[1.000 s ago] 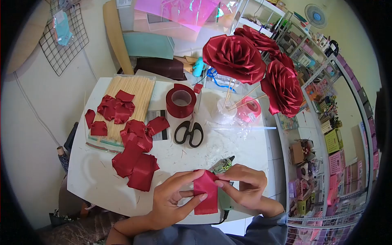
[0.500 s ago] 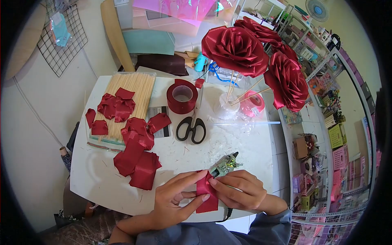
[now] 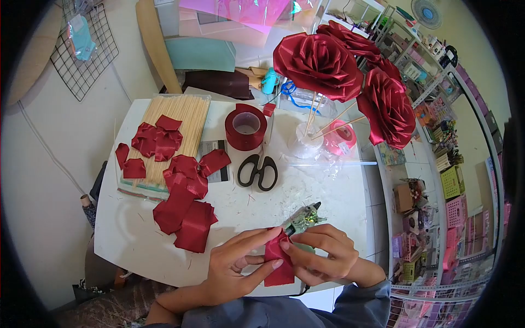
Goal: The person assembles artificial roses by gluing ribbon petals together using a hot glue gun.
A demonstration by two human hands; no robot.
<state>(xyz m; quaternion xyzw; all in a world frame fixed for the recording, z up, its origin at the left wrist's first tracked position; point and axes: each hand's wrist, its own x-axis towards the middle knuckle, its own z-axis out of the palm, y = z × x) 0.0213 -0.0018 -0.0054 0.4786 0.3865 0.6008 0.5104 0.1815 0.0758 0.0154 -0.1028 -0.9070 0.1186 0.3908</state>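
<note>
A short piece of red satin ribbon (image 3: 279, 271) hangs between my two hands near the table's front edge. My left hand (image 3: 235, 268) grips its left side, with the thumb across the front and the index finger along the top. At the upper right of the ribbon, the thumb and fingertips of my right hand (image 3: 326, 252) pinch the edge, which looks folded over. Just beyond my fingers lies a glue gun (image 3: 302, 217), its dark nozzle pointing away; my right hand partly hides it.
Cut red ribbon pieces (image 3: 195, 227) lie at left, some on a pack of wooden sticks (image 3: 188, 117). Black-handled scissors (image 3: 257, 174) sit below a red ribbon roll (image 3: 245, 127). Large red ribbon roses (image 3: 319, 66) on sticks stand at the back right, beside a pink roll (image 3: 340, 138).
My right fingers have shifted slightly at the ribbon's upper corner, and the fingertips have lifted a little. My left hand keeps its hold. The whole view has moved slightly.
</note>
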